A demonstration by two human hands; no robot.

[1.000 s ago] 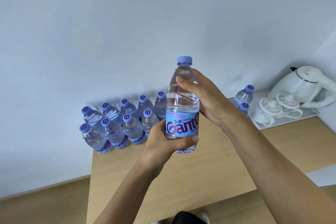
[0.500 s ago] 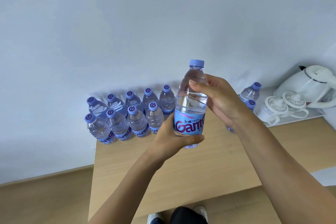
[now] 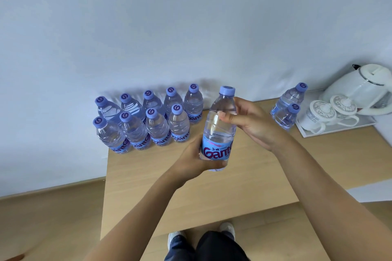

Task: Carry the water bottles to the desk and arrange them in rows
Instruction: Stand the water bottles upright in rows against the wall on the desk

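Note:
I hold a clear water bottle point(image 3: 220, 125) with a purple cap and blue label upright above the wooden desk point(image 3: 244, 180). My left hand point(image 3: 191, 161) wraps its lower labelled part. My right hand point(image 3: 252, 123) grips its upper body, thumb across the front. Several matching bottles point(image 3: 148, 121) stand in two rows at the desk's back left, against the wall. The held bottle is just right of the front row's right end. Two more bottles point(image 3: 288, 106) stand at the back right.
A white tray point(image 3: 339, 130) at the right holds a white kettle point(image 3: 360, 87) and two lidded cups point(image 3: 322, 114). The white wall runs behind the desk. The wooden floor point(image 3: 48, 218) and my shoes point(image 3: 176, 239) show below the desk's front edge.
The bottle and both hands have come down and forward toward the desk, near the front row's right end. The view has tilted down, showing more of the desk and floor.

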